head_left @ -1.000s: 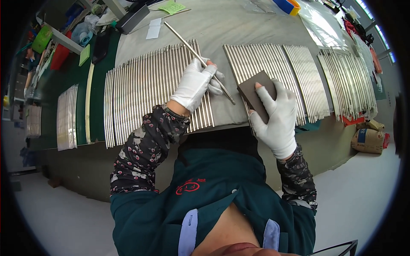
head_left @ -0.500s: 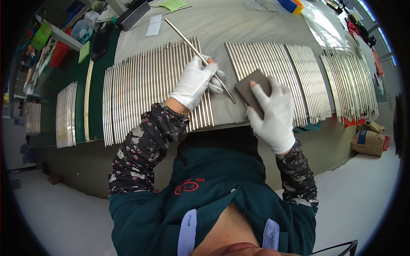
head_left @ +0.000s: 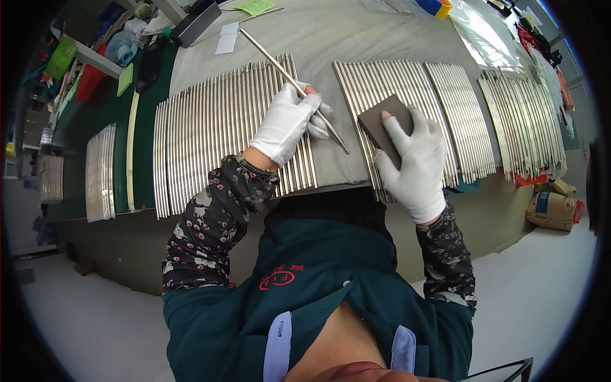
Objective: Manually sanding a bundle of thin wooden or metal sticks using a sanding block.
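- The left hand (head_left: 286, 124), gloved in white with a bare fingertip showing, is left of the frame's centre, its fingers closed round a thin metal rod (head_left: 262, 49).
- That rod slants from the upper middle of the frame down to the right; its lower end is over the gap between two rows of rods.
- The right hand (head_left: 417, 159), also gloved, is right of centre with thumb and fingers parted, gripping a grey-brown block (head_left: 375, 126).
- The block is tilted over the left part of the middle row of rods (head_left: 372, 79); whether it presses on them cannot be told.
- A wide row of rods (head_left: 213, 127) fills the left centre, partly hidden by the left hand and forearm.
- The right hand covers the lower part of the middle row; a narrower row (head_left: 463, 121) lies just beside it, and another bundle (head_left: 522, 124) farther right.
- At the upper edge are a green note (head_left: 256, 6), a white paper slip (head_left: 227, 38) and a blue-and-yellow ring (head_left: 436, 6).
- At the left, a wrapped bundle (head_left: 100, 172) lies near a pale strip (head_left: 133, 153).
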